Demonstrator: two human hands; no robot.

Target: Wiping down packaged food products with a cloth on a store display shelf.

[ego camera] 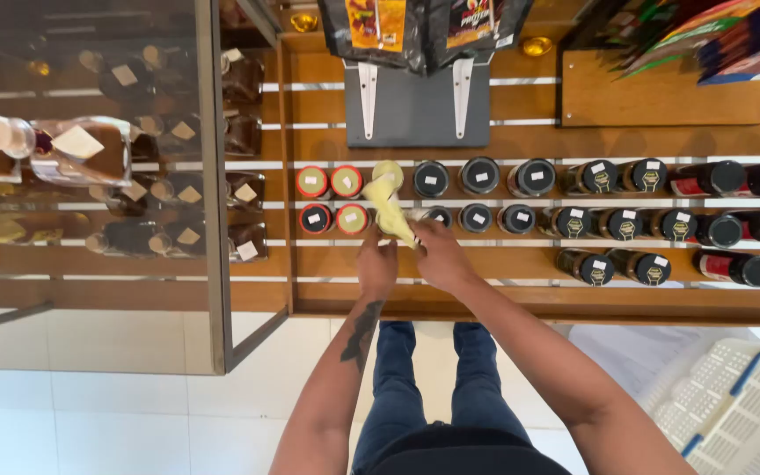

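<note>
Head view: left hand (pixel 377 264) and right hand (pixel 435 255) side by side at shelf edge, both pinching yellow cloth (pixel 390 207) over jar row. Just left: red-lid jars (pixel 332 200). Right: black-lid jars (pixel 521 198). Beyond: hanging pouches (pixel 424 26). Wiping looks midway, judging from cloth position; which jars already done, cannot tell.

The yellow cloth (pixel 390 209) covers a jar beneath it — perhaps two — and the white basket (pixel 741 413) is cut off at the corner.

Shelf: slatted wooden shelf (pixel 521 303), brown.
Front rows: red-rimmed jars (pixel 329 200), black-lidded jars (pixel 503 198), dark bottles (pixel 732 224) lying on it.
</note>
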